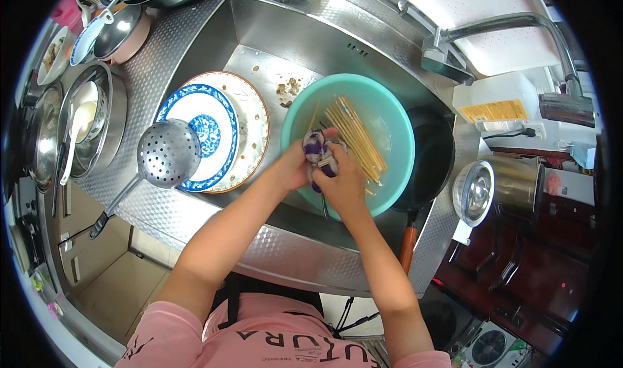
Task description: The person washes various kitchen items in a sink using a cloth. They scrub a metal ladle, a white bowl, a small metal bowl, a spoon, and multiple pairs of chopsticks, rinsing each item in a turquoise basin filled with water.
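Note:
Both hands meet over a turquoise plastic basin (400, 173) in the steel sink. My left hand (294, 166) holds a purple and grey cloth (314, 144) from the left. From the right, my right hand (346, 177) grips the same cloth, its fingers bunched around it. A thin metal utensil handle (324, 205) sticks out below the cloth; the rest of it is hidden. In the basin's cloudy water lies a bundle of light wooden chopsticks (357, 134), just beyond my right hand.
Left of the basin, a blue-rimmed plate (221, 105) overlaps a floral plate (250, 139). A perforated steel skimmer (168, 151) lies over the plates and sink edge. Right stands a dark pan (428, 154) with a wooden handle (408, 249). A faucet (506, 22) reaches over the right counter. Food scraps (288, 87) lie behind.

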A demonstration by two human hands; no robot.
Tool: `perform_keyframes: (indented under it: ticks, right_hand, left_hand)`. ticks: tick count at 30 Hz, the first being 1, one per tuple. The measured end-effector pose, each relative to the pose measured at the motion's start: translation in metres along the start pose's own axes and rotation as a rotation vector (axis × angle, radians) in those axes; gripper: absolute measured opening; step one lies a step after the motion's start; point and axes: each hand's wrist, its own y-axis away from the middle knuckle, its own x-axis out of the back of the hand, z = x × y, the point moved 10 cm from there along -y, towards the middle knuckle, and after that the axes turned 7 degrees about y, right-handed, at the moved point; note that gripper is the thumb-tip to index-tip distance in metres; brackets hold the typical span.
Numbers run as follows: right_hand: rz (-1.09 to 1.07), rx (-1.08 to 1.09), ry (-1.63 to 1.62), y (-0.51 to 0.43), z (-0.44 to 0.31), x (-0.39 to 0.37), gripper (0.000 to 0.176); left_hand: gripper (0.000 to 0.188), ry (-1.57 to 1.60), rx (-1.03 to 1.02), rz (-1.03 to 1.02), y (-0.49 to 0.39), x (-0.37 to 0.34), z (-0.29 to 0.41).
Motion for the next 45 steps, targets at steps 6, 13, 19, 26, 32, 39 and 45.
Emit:
perform_keyframes:
  ticks: [6,13,19,26,32,39,45]
  right_hand:
    - [-0.204,0.042,0.215,0.026,0.05,-0.015,0.044]
    - [-0.22,0.151,0.419,0.043,0.081,-0.024,0.047]
    - [-0.432,0.005,-0.344,0.03,0.061,-0.033,0.043]
    - [-0.991,-0.418,-0.881,0.074,0.019,-0.062,0.04]
    - [-0.423,-0.321,0.106,0.021,0.143,-0.045,0.038]
    - [-0.399,-0.065,0.859,0.031,0.152,-0.092,0.056]
    - [-0.259,-0.231,0.216,-0.002,0.188,-0.043,0.033]
  left_hand:
    - [0.036,-0.084,-0.16,0.097,0.012,-0.02,0.028]
    - [0.035,-0.271,-0.264,0.072,0.014,-0.031,0.039]
    - [0.038,0.039,-0.232,0.009,0.016,-0.037,0.038]
    - [0.062,-0.415,-0.322,0.225,0.014,-0.021,0.027]
    - [0.028,-0.12,-0.166,0.309,0.01,0.005,0.021]
    - [0.013,-0.055,-0.085,0.301,0.016,0.002,0.014]
    - [0.011,-0.348,-0.009,0.42,0.01,0.019,0.01]
